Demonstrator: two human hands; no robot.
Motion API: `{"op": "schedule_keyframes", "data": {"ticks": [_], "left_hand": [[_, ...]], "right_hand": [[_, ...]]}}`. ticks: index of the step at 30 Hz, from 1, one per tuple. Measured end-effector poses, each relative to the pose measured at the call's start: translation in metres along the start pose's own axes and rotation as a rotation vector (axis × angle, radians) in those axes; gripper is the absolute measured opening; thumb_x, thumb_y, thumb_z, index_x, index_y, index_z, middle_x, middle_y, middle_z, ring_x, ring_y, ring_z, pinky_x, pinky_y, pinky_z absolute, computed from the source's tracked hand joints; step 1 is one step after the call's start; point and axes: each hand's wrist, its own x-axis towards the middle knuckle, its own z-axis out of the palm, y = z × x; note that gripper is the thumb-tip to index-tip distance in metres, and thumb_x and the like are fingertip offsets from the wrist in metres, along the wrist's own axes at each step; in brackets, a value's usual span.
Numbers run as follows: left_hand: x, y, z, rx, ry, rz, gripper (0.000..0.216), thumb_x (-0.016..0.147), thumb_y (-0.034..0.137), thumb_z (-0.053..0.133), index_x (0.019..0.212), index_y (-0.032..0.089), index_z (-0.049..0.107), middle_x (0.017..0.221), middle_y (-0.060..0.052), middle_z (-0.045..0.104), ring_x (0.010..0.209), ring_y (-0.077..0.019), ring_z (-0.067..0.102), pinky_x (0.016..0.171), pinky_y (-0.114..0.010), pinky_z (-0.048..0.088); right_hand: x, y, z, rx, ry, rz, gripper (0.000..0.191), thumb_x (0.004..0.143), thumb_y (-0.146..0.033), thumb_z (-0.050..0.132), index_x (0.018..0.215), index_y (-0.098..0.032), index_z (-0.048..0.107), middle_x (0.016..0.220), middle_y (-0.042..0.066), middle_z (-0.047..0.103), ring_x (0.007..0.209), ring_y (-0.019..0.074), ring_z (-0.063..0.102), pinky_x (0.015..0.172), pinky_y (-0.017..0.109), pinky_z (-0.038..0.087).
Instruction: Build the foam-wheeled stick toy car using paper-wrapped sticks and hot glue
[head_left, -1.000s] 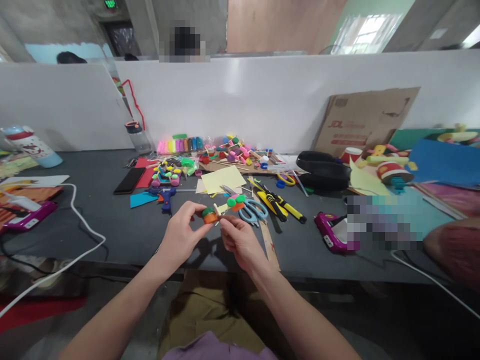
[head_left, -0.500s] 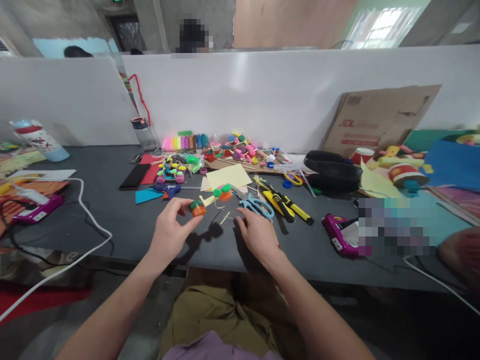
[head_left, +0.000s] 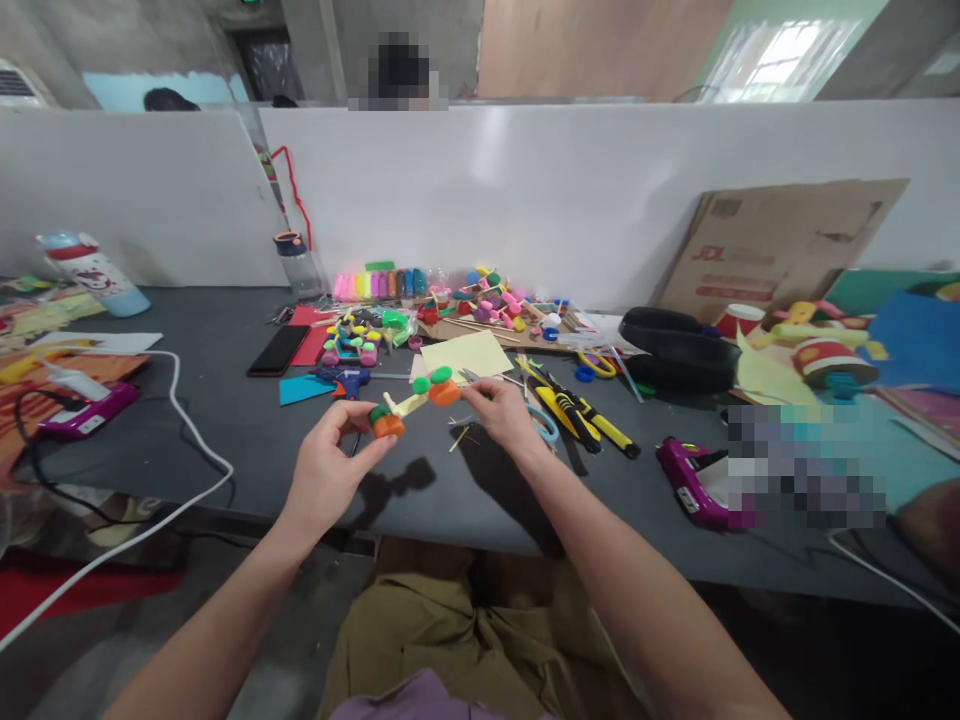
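My left hand is closed on a small clay model and holds it just above the dark table. The model has an orange and green lump at the near end, a pale stick, and green and orange lumps at the far end. My right hand hovers right of the model's far end, over blue-handled scissors. Its fingers are pinched together, and I cannot make out what they hold. Thin sticks lie on the table below it.
Yellow utility knives, yellow paper, a blue glue gun, a phone and a row of clay sticks lie behind. A purple glue gun sits right, a white cable left. Cardboard leans on the white partition.
My right hand let go of the model, dropped to the table by the thin sticks, then rose with its fingers pinched. My left hand kept the model and shifted slightly left.
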Motion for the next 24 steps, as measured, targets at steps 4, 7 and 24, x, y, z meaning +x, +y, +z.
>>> {"op": "schedule_keyframes", "data": {"ticks": [4, 7, 24], "left_hand": [[-0.002, -0.001, -0.004, -0.076, 0.002, -0.032, 0.033, 0.08, 0.038, 0.078, 0.104, 0.02, 0.064, 0.097, -0.005, 0.075, 0.089, -0.0204, 0.071, 0.083, -0.035, 0.057], [-0.002, 0.0, -0.003, -0.097, -0.01, -0.042, 0.034, 0.079, 0.039, 0.079, 0.104, 0.02, 0.065, 0.097, -0.005, 0.075, 0.089, -0.0205, 0.071, 0.085, -0.035, 0.057], [0.022, -0.008, 0.023, 0.05, -0.31, -0.01, 0.02, 0.08, 0.029, 0.076, 0.098, 0.021, 0.069, 0.096, -0.002, 0.073, 0.091, -0.0217, 0.067, 0.087, -0.035, 0.051]], "right_hand": [[0.012, 0.003, -0.023, -0.181, 0.107, 0.041, 0.036, 0.099, -0.036, 0.065, 0.13, -0.018, 0.062, 0.132, 0.01, 0.064, 0.111, 0.0252, 0.067, 0.093, 0.047, 0.059], [0.011, -0.001, -0.028, -0.276, 0.114, 0.045, 0.035, 0.1, -0.035, 0.065, 0.13, -0.019, 0.062, 0.132, 0.01, 0.064, 0.111, 0.0247, 0.067, 0.093, 0.046, 0.059], [-0.099, 0.004, -0.015, -0.303, -0.061, -0.191, 0.023, 0.102, -0.028, 0.062, 0.121, -0.018, 0.067, 0.121, 0.008, 0.072, 0.105, 0.0218, 0.071, 0.093, 0.044, 0.059]]}}
